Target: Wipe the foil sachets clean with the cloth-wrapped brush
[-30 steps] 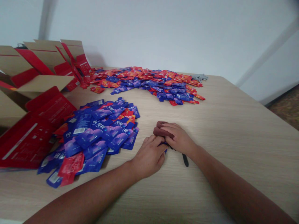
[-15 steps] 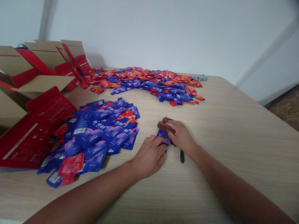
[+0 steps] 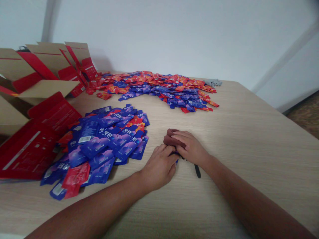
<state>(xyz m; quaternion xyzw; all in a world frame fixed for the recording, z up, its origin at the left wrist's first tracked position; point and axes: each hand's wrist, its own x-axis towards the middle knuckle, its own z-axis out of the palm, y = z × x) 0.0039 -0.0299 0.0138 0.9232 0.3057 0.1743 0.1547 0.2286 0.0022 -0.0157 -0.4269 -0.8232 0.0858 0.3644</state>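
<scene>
In the head view, white Chinese characters are showing on the blue packets of the near pile point(image 3: 104, 139), too small to be reading with certainty; the red cardboard boxes point(image 3: 37, 132) are carrying white print that is blurring out. The right hand point(image 3: 190, 149) is closing over a dark brown tool point(image 3: 171, 137) with a black handle end point(image 3: 197, 171), pressing it down near the table's point(image 3: 249, 139) middle. The left hand point(image 3: 159, 167) is resting its fingertips on a blue packet point(image 3: 176, 161), mostly hidden; how tightly, I cannot tell. A far pile point(image 3: 164, 88) is lying beyond.
</scene>
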